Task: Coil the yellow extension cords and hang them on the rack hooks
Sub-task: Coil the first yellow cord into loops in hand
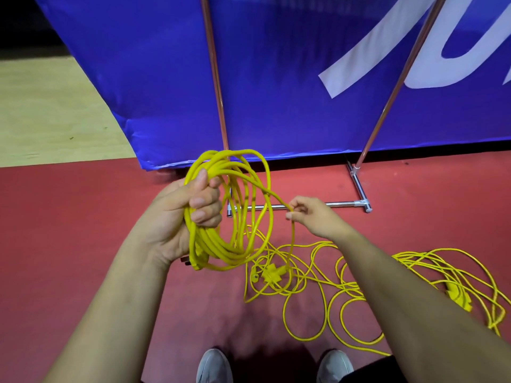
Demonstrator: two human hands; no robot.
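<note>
Left hand (pixel 179 208): fingers and thumb clenched around one side of a multi-loop coil (pixel 213 246) of yellow extension cord, held up above the red floor (pixel 83 217). A dark plug tip shows at the coil's lower end, by the left wrist.

Right hand (pixel 315 217): thumb and fingertips pinch a single strand that runs from the coil's top; below the pinch the strand drops to the floor.

On the floor beneath the right forearm: loose uncoiled loops around a yellow socket block (pixel 272 273). A second tangled cord (pixel 453 293) lies toward the floor's right edge.

Rack base bar (pixel 304 206) lies just behind the hands, near the floor's far edge, where the blue banner (pixel 276 78) stands.
</note>
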